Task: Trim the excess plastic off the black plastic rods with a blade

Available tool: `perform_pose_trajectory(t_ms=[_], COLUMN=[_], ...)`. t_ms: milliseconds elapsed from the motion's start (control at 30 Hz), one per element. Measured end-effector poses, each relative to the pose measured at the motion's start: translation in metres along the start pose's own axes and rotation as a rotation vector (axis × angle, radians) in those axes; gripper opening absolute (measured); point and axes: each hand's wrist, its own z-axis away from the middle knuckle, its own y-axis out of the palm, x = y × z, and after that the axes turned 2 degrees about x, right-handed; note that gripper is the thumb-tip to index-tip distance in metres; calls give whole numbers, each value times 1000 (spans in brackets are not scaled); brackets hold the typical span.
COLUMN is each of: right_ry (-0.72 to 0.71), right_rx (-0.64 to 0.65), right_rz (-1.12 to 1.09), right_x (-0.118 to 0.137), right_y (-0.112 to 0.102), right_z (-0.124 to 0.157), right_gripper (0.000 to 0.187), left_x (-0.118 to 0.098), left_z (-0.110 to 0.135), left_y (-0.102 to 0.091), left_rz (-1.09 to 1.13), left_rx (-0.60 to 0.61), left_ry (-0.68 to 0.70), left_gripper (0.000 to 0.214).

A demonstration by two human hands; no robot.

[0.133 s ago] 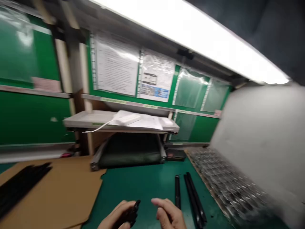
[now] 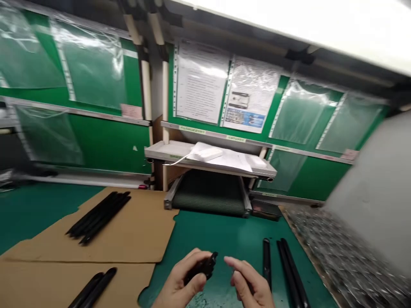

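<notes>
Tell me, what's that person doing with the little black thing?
A person at a green workbench holds a small black part in the left hand, pinched between thumb and fingers. The right hand hovers just beside it, fingers curled, holding nothing visible. Long black rods lie to the right on the mat, and more black rods rest on brown cardboard to the left.

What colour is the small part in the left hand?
Black: the small part in the left hand, head view.

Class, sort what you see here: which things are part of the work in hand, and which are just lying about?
In hand: left hand holding a small black part; right hand beside it.
Lying about: black rods on cardboard, papers on shelf, wall sheets.
</notes>
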Motion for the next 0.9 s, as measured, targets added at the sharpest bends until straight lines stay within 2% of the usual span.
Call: perform_pose_trajectory(t_ms=[200,500,600,733,800,900], right_ry=[38,36,-17,-30,-40,-133], right_rx=[128,281,236,92,96,132], right_rz=[-134,-132,-82,51,102,124], right_x=[17,25,19,12,12,14], right_y=[16,11,15,23,26,30], right_z=[-5,-18,-17,-12,-11,-15], right_gripper=[52,43,42,44,44,43], left_x=[-18,-5,-3,3,6,8], left_z=[-2,-6,-6,-5,-4,-4], left_y=[-6,-12,-12,-11,-11,-10], left_rz=[45,72,71,108,121,109], left_rx=[133,202,179,132,103,42], left_ry=[196,227,235,230,233,274], left_gripper=[33,34,35,38,38,35])
